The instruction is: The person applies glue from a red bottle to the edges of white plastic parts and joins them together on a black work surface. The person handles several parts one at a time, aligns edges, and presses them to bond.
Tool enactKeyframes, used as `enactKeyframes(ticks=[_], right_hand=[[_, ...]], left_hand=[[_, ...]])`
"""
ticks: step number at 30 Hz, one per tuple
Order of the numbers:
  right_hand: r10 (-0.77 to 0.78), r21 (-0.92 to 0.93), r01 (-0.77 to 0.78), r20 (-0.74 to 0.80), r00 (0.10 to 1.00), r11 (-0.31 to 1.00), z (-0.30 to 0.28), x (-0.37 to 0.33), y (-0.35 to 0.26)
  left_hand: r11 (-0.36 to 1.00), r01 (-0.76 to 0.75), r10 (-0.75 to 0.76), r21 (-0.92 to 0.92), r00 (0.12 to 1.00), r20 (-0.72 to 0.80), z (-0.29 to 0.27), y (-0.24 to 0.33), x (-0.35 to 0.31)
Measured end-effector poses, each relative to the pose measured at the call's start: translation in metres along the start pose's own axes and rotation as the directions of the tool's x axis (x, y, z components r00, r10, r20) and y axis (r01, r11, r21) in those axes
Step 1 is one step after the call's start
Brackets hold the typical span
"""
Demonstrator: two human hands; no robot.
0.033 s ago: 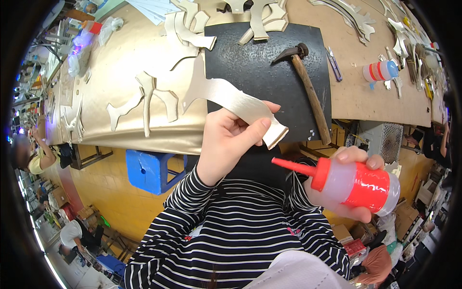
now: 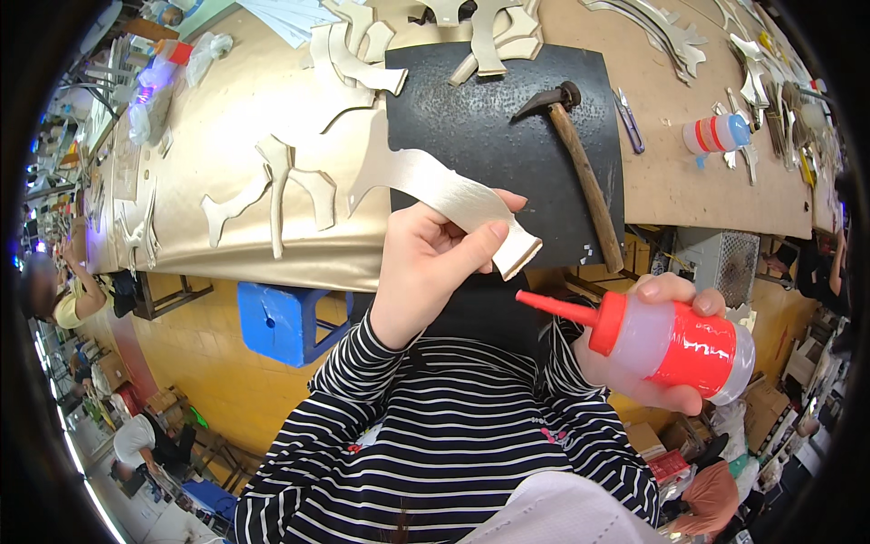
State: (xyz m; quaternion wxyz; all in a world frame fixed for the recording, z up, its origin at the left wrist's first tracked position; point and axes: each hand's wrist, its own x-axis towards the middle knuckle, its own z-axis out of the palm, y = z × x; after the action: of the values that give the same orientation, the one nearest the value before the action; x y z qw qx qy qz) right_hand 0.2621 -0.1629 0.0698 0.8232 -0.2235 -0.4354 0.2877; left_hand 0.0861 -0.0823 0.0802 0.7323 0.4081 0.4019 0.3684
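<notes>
Near the black mat, pinching pale strip in left hand, gripping red-tipped bottle in right hand; best keep strip steady, squeeze gently.

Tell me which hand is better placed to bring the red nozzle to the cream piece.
Right, probably: the right hand grips the squeeze bottle, whose red nozzle points leftward, its tip near the lower end of the cream piece in this view. The left hand pinches that piece.
</notes>
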Motion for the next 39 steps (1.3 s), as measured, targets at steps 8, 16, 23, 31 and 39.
enactKeyframes(ticks=[8,16,23,31,39], right_hand=[[-0.188,-0.17,0.174,-0.07,0.98,0.97,0.003,-0.003,0.019],[-0.094,-0.111,0.109,0.137,0.986,0.988,-0.005,-0.001,0.012],[-0.025,-0.041,0.03,0.115,0.993,0.999,0.0,-0.001,0.009],[-0.019,-0.106,0.033,0.125,0.992,0.994,-0.004,-0.002,0.006],[0.036,-0.046,-0.031,0.121,0.992,0.998,-0.003,-0.001,0.006]], left_hand=[[1.0,-0.025,0.025,0.015,1.0,0.004,-0.002,-0.005,0.004],[0.997,-0.05,0.049,0.053,0.999,0.011,-0.001,-0.004,0.003],[0.996,-0.065,0.064,0.053,0.998,0.006,0.001,-0.003,0.0],[0.995,-0.087,0.086,0.058,0.996,0.005,0.002,-0.003,0.0],[0.994,-0.096,0.093,0.061,0.994,0.05,-0.002,-0.001,-0.001]])
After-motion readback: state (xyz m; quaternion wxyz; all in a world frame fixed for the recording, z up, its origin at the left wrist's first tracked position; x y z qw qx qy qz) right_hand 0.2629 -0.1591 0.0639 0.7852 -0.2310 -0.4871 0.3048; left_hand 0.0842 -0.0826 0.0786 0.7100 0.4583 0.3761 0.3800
